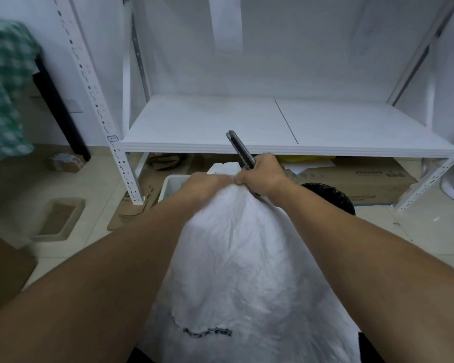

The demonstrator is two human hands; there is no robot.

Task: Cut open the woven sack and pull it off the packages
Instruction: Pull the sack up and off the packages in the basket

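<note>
– Nearest, a crumpled white woven sack (247, 258) fills the foreground between both bare forearms. Where are the hands?
– Up at its gathered neck. There the left hand (202, 183) clenches a bunch of fabric, probably to keep it taut for cutting. Beside it, the right hand (262, 176) is wrapped round a dark grey utility knife (240, 148), whose far end angles up toward the white metal shelf (194, 127). I cannot see the blade.
– And the packages?
– None show; presumably they are inside the sack.
</note>
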